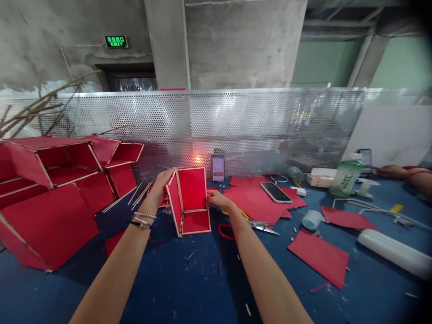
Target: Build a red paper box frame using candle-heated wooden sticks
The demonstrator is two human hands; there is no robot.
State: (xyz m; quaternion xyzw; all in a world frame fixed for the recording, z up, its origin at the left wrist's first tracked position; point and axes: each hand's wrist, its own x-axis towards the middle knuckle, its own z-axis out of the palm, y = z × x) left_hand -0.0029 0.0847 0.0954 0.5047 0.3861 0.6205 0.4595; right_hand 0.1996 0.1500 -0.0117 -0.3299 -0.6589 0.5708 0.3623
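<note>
A small red paper box (pixel 192 189) with pale stick edges stands upright on the blue table in front of me, its near side without a panel. My left hand (pixel 162 182) grips its upper left edge, the fingers partly behind the panel. At the right edge, my right hand (pixel 216 199) pinches the frame between thumb and fingers. Just right of the box lie scissors with red handles (pixel 227 231), partly hidden by my right forearm. Behind that forearm shows a second pair of scissors with yellow handles (pixel 243 215).
Larger red paper boxes (pixel 50 216) are stacked at the left, with loose thin sticks (pixel 135 198) beside them. Red paper sheets (pixel 249 193) and a phone (pixel 276 192) lie to the right. Farther right are a green bottle (pixel 346 177) and a white bar (pixel 394 249). A perforated metal panel (pixel 236 117) rises behind.
</note>
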